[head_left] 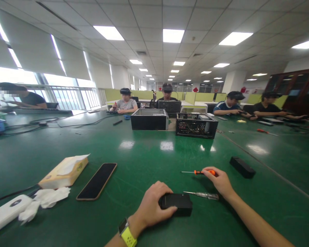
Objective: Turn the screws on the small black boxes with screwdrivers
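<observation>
My left hand (157, 202), with a yellow-banded watch on its wrist, is closed around the left end of a black rectangular box (181, 204) on the green table. Between the fingers of my right hand (220, 180) is the orange-and-black handle of a screwdriver (199, 172), its thin shaft pointing left. Just below it, a second screwdriver (204, 195) with a clear handle lies on the table, near the box's right end. Another black block (242, 167) lies to the right of my right hand.
A phone (97, 181), a tissue pack (64, 171), crumpled tissues (45, 200) and a white device (7, 214) lie at left. Two open metal computer cases (149, 121) (195, 126) stand ahead. Several people work around the table's far side. Cables (48, 121) run across the far left.
</observation>
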`<state>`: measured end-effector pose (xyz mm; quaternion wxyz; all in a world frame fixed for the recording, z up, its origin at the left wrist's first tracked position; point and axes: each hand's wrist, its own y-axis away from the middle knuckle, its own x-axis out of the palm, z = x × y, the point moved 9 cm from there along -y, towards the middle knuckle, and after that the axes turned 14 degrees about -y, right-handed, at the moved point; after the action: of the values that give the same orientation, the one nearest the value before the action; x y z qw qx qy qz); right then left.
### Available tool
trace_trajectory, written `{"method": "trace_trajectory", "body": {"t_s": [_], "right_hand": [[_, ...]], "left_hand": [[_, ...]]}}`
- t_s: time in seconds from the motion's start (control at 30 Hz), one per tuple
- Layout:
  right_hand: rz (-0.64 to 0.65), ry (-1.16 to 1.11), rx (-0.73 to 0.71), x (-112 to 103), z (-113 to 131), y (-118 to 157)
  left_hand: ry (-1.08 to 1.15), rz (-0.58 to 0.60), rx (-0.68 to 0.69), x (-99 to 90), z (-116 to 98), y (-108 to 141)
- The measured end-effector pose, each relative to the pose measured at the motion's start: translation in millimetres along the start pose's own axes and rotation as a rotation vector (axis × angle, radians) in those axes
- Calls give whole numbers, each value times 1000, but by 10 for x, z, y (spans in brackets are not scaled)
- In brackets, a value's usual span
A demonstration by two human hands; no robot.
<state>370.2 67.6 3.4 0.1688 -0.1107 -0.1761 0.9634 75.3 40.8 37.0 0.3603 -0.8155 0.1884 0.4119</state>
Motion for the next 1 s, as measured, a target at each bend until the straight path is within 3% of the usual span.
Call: {"method": "trace_trajectory", "body": {"t_s": [0.13, 0.37, 0.67, 1.0], "right_hand": [[-84, -228, 30, -72, 73, 51], [-42, -437, 50, 133, 230, 177], [-64, -513, 40, 14, 342, 154], [-24, -434, 32, 76, 331, 184]], "left_hand": [[14, 2, 9, 2, -7, 2], [50, -31, 28, -32, -15, 4], [37, -16, 17, -25, -6, -5], [-9, -10, 31, -7, 15, -7]]}}
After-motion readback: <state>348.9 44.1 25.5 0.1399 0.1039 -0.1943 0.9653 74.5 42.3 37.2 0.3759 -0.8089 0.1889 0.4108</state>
